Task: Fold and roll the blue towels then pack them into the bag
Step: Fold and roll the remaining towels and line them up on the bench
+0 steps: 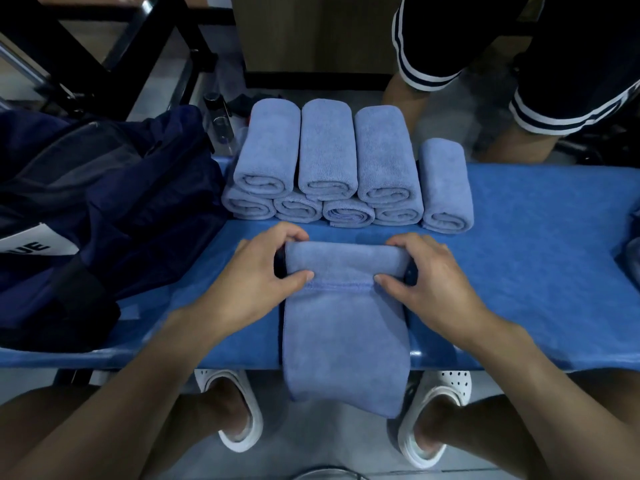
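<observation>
Now the left hand [263,268] and right hand [429,275] each grip one end of the towel [346,323] half-rolled between them, its tail hanging down below the wrists, so an uneven push may make it crooked or loose.

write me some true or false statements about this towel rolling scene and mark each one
1. The left hand and right hand both grip the half-rolled blue microfibre towel. True.
2. Its unrolled end lies wholly on the blue-covered table. False: it hangs over the table's near edge.
3. The rolled blue towels are packed inside the dark navy fabric bag. False: they are stacked on the table, and the bag lies to their left.
4. Three of the rolled towels lie on top of a lower row. True.
</observation>
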